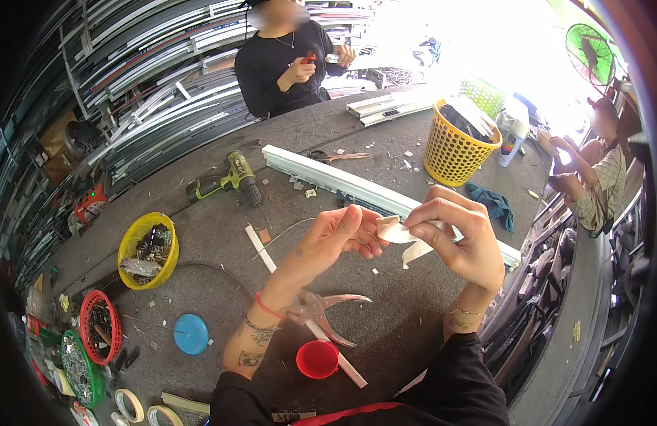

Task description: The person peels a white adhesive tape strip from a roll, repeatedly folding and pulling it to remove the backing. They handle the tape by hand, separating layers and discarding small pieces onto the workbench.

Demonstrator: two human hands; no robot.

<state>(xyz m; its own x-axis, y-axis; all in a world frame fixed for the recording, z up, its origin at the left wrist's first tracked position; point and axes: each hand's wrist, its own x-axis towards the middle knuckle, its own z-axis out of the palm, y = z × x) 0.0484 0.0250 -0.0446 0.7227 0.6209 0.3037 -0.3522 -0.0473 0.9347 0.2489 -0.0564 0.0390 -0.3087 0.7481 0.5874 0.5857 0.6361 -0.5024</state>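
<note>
My right hand (467,241) pinches a folded cream strip of tape (416,251) between thumb and fingers. One end hangs down in a loose flap. My left hand (335,238) is beside the strip's other end, its thumb raised apart and its fingers loosely curled. The left fingertips seem to touch the strip. Behind both hands a long white profile (328,179) lies slantwise across the table, its middle partly hidden by them. Under my left forearm is a pair of cutters with pale handles (332,312), across a thin white strip (343,358).
A green cordless drill (236,177) and scissors (335,156) lie beyond the profile. Yellow (149,273), red (101,348) and green baskets (94,380) of small parts stand left. A tall yellow basket (453,153) stands right. A co-worker (286,64) stands across the table.
</note>
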